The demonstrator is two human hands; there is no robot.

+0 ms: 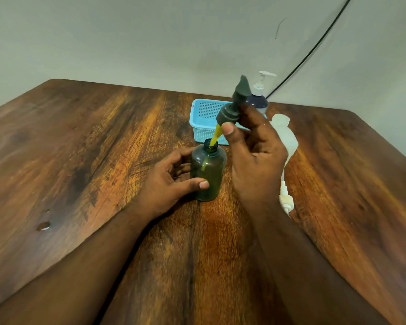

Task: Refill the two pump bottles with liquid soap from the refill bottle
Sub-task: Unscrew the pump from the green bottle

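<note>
A dark green see-through bottle (209, 174) stands upright on the wooden table (80, 148), its neck uncapped. My left hand (167, 184) wraps around its left side. My right hand (253, 151) holds the dark pump head (232, 106) tilted above the bottle, and the pump's yellow tube (215, 137) dips into the neck. A whitish translucent bottle (285, 137) stands just right of my right hand, mostly hidden behind it. Its white pump (285, 198) lies on the table beside my right wrist. A dark blue bottle with a white pump (259, 99) stands at the back.
A light blue perforated basket (205, 118) sits behind the green bottle. A small wet spot (43, 225) marks the table at the left. A black cable (314, 45) runs down the wall at the back right. The table's right edge is near the white bottle.
</note>
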